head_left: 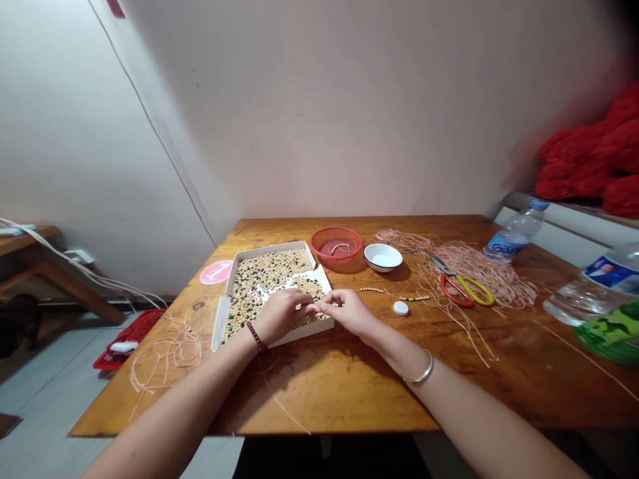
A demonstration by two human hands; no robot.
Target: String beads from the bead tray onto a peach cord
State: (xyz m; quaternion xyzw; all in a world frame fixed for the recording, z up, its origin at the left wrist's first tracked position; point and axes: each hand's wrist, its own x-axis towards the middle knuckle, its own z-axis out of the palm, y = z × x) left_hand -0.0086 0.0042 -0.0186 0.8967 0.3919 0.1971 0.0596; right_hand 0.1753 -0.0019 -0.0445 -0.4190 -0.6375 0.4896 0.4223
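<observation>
My left hand [285,313] and my right hand [349,311] meet over the near right corner of a white shallow box [218,324]. The fingertips of both are pinched together; whatever lies between them is too small to make out. Many small beads [267,263] fill the box, mostly pale tan with dark and a few green ones. A thin cord [284,402] lies on the table below my hands. Right of my right hand are a short string of beads [414,298] and a round white lid [401,309].
On the wooden table [319,406] stand a red basket [337,234] holding a beaded string and a white bowl [383,257]. Scissors [462,283] lie by a heap of pink cord [494,266]. Bottles [516,233] stand at right; loose cords [172,352] lie left.
</observation>
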